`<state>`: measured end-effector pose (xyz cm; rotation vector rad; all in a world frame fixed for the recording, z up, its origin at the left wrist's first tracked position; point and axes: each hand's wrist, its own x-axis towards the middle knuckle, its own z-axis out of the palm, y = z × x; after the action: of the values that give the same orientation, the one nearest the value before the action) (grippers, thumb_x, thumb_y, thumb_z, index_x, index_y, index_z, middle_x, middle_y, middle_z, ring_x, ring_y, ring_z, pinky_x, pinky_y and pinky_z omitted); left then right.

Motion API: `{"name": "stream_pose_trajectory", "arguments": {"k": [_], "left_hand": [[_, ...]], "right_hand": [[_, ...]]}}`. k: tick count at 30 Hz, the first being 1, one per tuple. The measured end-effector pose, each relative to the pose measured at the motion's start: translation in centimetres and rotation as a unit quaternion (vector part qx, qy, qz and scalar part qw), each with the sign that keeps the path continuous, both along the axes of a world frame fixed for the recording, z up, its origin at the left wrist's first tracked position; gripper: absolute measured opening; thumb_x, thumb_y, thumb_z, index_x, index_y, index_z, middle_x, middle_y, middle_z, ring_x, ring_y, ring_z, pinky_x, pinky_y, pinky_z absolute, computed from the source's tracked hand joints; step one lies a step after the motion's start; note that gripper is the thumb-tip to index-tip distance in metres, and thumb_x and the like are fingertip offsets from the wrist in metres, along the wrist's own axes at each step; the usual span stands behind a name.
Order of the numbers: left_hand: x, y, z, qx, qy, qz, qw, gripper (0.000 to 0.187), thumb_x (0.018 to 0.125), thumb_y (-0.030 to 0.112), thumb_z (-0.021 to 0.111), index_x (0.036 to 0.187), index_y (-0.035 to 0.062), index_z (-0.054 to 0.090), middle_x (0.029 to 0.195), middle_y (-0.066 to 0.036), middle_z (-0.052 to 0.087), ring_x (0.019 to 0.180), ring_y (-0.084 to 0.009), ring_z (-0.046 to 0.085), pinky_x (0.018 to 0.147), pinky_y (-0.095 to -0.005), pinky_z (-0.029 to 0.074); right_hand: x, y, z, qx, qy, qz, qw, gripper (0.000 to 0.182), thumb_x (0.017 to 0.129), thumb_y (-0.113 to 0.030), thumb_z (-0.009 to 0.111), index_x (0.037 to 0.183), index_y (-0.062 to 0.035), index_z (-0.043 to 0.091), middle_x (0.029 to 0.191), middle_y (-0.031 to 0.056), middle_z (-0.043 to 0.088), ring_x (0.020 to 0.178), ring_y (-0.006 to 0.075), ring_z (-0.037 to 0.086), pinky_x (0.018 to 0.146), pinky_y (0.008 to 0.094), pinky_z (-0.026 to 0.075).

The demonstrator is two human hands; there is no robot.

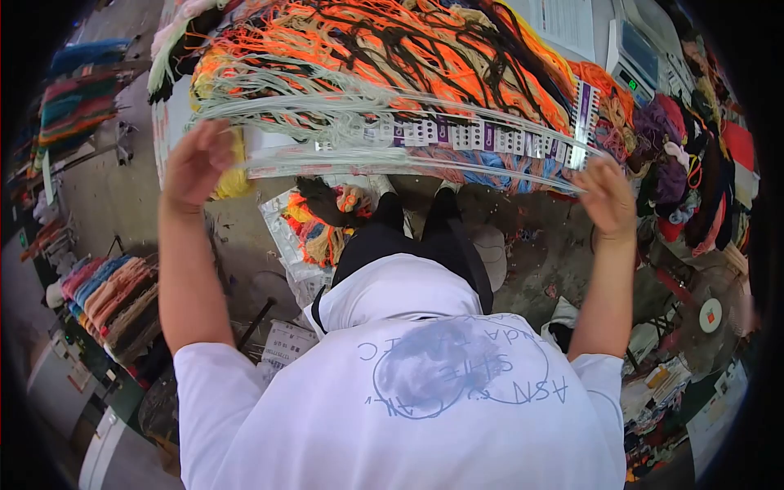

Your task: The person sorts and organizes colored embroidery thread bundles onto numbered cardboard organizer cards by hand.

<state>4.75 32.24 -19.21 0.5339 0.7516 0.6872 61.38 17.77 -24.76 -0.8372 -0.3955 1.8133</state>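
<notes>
A long skein of pale grey-green yarn (384,155) is stretched across my front, in an upper and a lower run of strands. At its left end my left hand (198,162) is closed on it, a little blurred. The other end loops about the curled fingers of my right hand (606,194). Behind the skein, a thick heap of orange, black and beige yarn (367,53) covers the table. Loose pale strands (278,90) lie over that heap. White cards with purple labels and rows of holes (465,136) line the near table edge, partly behind the strands.
A digital scale (633,61) and a printed sheet (563,24) sit at the table's back right. Dark and purple yarn bundles (665,139) hang at the right. Below the table lies a pile of orange yarn (314,224). Folded coloured yarn (114,302) is stacked at the left.
</notes>
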Motion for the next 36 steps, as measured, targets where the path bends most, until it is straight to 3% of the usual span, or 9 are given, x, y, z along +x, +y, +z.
{"name": "stream_pose_trajectory", "arguments": {"k": [7,10,12,16,19,22,28,31,36], "left_hand": [[-21.0,5.4,-2.9,-0.091,0.188,0.249,0.946,0.017,0.090,0.015,0.043,0.075,0.0082,0.046,0.088,-0.007,0.058,0.102,-0.0245,0.053,0.099,-0.0426,0.034],[-29.9,7.9,-3.0,-0.107,0.080,0.301,0.944,0.020,0.090,0.013,0.040,0.070,0.0088,0.041,0.066,-0.003,0.047,0.074,-0.0215,0.052,0.088,-0.0395,0.039],[-27.4,8.9,-0.7,-0.108,0.208,0.403,0.885,0.022,0.091,0.013,0.037,0.069,0.0092,0.039,0.062,-0.001,0.041,0.065,-0.0190,0.045,0.082,-0.0371,0.038],[-16.6,8.8,-3.2,0.037,0.454,0.255,0.853,0.015,0.088,0.018,0.050,0.075,0.0107,0.051,0.065,0.003,0.046,0.060,-0.0076,0.045,0.058,-0.0225,0.038],[-0.1,3.6,-9.0,-0.007,0.361,0.141,0.922,0.026,0.082,0.017,0.059,0.105,0.0056,0.062,0.074,0.005,0.050,0.055,-0.0015,0.039,0.050,-0.0154,0.030],[12.6,-1.2,-16.1,-0.052,0.303,-0.008,0.951,0.025,0.077,0.016,0.064,0.100,0.0054,0.062,0.100,0.000,0.058,0.059,-0.0032,0.042,0.055,-0.0203,0.039],[22.2,-6.5,-26.8,0.101,0.483,-0.021,0.870,0.026,0.083,0.011,0.056,0.106,-0.0015,0.059,0.094,-0.008,0.064,0.079,-0.0119,0.059,0.065,-0.0259,0.046],[22.3,-7.1,-29.0,0.093,0.523,-0.004,0.847,0.024,0.076,0.018,0.056,0.090,-0.0013,0.062,0.087,-0.022,0.064,0.084,-0.0367,0.061,0.074,-0.0386,0.047],[22.4,-6.7,-30.4,0.111,0.502,-0.045,0.857,0.019,0.078,0.015,0.057,0.079,-0.0025,0.062,0.072,-0.017,0.063,0.071,-0.0318,0.062,0.065,-0.0396,0.046]], "right_hand": [[27.4,-15.1,-3.4,-0.253,-0.015,-0.219,0.942,0.019,0.095,-0.014,0.045,0.109,-0.0054,0.055,0.059,-0.0054,0.024,0.046,0.0052,0.023,0.042,0.0213,0.021],[36.3,-20.5,-1.4,-0.362,-0.119,-0.478,0.791,0.025,0.094,-0.018,0.044,0.070,-0.0106,0.049,0.045,-0.0060,0.018,0.038,0.0073,0.015,0.038,0.0220,0.014],[36.3,-19.6,0.4,-0.370,-0.244,-0.632,0.636,0.018,0.092,-0.019,0.045,0.089,-0.0073,0.057,0.045,-0.0047,0.018,0.037,0.0059,0.017,0.037,0.0219,0.016],[21.3,-9.3,0.9,-0.273,-0.460,-0.423,0.732,0.025,0.086,-0.024,0.054,0.104,-0.0074,0.061,0.065,-0.0070,0.041,0.047,0.0058,0.030,0.041,0.0209,0.022],[8.1,-3.1,-7.1,-0.195,-0.380,-0.274,0.861,0.027,0.087,-0.018,0.051,0.108,-0.0047,0.061,0.069,-0.0063,0.042,0.056,0.0029,0.036,0.047,0.0159,0.027],[-5.6,1.6,-14.7,-0.165,-0.333,-0.090,0.924,0.026,0.086,-0.019,0.053,0.104,-0.0043,0.065,0.068,-0.0050,0.051,0.054,0.0026,0.039,0.048,0.0169,0.030],[-20.0,6.6,-21.8,-0.049,-0.546,0.012,0.836,0.022,0.075,-0.023,0.064,0.082,-0.0033,0.069,0.070,0.0096,0.066,0.063,0.0198,0.064,0.060,0.0310,0.047],[-21.1,6.7,-22.7,-0.071,-0.568,0.019,0.820,0.018,0.072,-0.022,0.067,0.078,-0.0054,0.069,0.070,0.0089,0.066,0.062,0.0219,0.063,0.059,0.0317,0.048],[-21.4,6.6,-23.2,-0.103,-0.568,-0.006,0.817,0.013,0.070,-0.019,0.068,0.074,-0.0069,0.069,0.069,0.0082,0.065,0.063,0.0225,0.063,0.060,0.0326,0.048]]}}
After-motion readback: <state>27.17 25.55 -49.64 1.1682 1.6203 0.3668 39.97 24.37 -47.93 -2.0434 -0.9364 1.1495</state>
